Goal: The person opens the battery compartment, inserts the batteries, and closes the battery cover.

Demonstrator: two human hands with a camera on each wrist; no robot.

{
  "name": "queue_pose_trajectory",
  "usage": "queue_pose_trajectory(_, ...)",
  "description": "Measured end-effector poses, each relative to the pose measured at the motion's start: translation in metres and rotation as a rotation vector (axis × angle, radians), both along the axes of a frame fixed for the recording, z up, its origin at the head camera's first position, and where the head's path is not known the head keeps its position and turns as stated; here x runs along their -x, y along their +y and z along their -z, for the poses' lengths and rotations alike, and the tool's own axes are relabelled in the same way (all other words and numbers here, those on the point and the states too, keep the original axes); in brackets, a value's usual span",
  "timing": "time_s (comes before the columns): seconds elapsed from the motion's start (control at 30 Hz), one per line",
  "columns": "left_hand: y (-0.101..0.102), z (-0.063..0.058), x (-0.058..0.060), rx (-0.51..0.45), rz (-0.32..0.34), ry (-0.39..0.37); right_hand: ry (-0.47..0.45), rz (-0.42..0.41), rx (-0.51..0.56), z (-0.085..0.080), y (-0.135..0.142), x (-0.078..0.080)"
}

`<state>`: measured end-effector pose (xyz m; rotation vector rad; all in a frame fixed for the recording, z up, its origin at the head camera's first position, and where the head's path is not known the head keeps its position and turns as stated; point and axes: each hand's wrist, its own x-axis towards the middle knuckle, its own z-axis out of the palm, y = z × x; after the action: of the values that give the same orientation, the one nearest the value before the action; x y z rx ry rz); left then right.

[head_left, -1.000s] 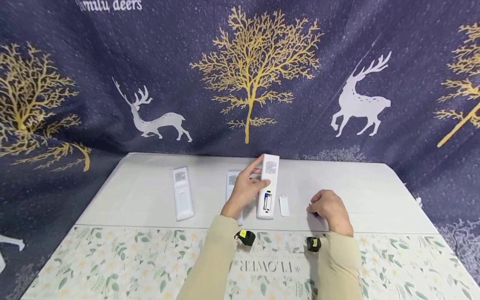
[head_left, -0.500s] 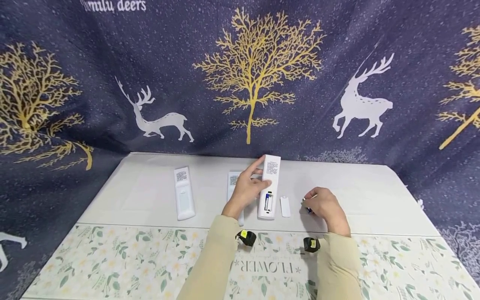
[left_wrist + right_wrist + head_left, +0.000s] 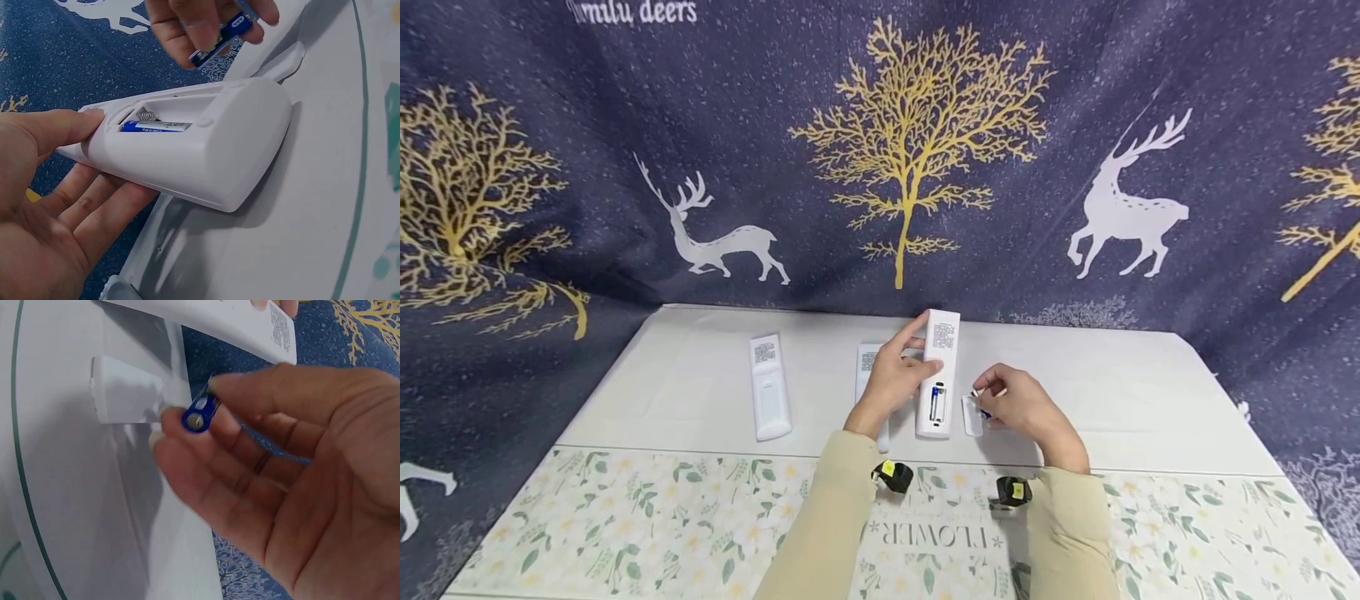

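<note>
My left hand (image 3: 891, 379) grips a white remote control (image 3: 946, 346) by its side, thumb on its back. The remote stands tilted up, back facing me. Its battery compartment is uncovered. One blue battery (image 3: 153, 127) lies in there, with a bare spring (image 3: 147, 115) showing in the slot beside it. Between thumb and fingers, my right hand (image 3: 1026, 412) pinches another blue battery (image 3: 200, 414), just to the right of the remote. Under that hand the white battery cover (image 3: 131, 390) lies on the table, partly hidden in the head view.
A second white remote (image 3: 770, 392) lies back up on the left of the white table (image 3: 662, 392). A pale blue remote (image 3: 867, 362) is mostly hidden behind my left hand. Behind the table hangs a dark blue cloth (image 3: 850, 250); a floral cloth (image 3: 700, 517) covers the front.
My right hand has lifted the battery off the table and brought it left, over the battery cover beside the remote. The left hand and its remote have hardly moved.
</note>
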<state>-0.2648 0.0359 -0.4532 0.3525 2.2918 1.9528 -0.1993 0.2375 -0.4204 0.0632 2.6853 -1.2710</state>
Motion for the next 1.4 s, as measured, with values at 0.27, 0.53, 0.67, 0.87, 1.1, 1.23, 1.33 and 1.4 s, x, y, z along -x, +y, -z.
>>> queue_pose_trajectory(0.27, 0.0, -0.001, 0.001, -0.013, -0.005, 0.005, 0.035, -0.073, 0.035, 0.0, -0.007, 0.002)
queue_pose_trajectory(0.53, 0.0, 0.001, 0.001, -0.015, -0.008, 0.009, 0.058, -0.108, 0.037, -0.001, -0.013, 0.004)
queue_pose_trajectory(0.67, 0.0, 0.002, 0.0, -0.012, -0.003, 0.007, 0.041, -0.103, 0.055, -0.002, -0.018, 0.003)
queue_pose_trajectory(0.87, 0.0, 0.002, -0.001, -0.023, -0.001, 0.007, 0.034, -0.128, 0.042, -0.002, -0.024, 0.003)
queue_pose_trajectory(1.1, 0.0, 0.0, 0.001, -0.02, 0.001, -0.005, 0.022, -0.149, 0.034, -0.005, -0.028, 0.004)
queue_pose_trajectory(1.23, 0.0, 0.0, 0.001, -0.025, -0.004, 0.0, 0.024, -0.147, 0.007, -0.005, -0.031, 0.005)
queue_pose_trajectory(1.33, 0.0, 0.0, 0.001, -0.015, -0.008, -0.005, 0.009, -0.141, -0.014, -0.004, -0.033, 0.005)
queue_pose_trajectory(1.4, 0.0, 0.0, 0.001, -0.009, -0.008, -0.013, -0.002, -0.139, -0.021, -0.003, -0.035, 0.005)
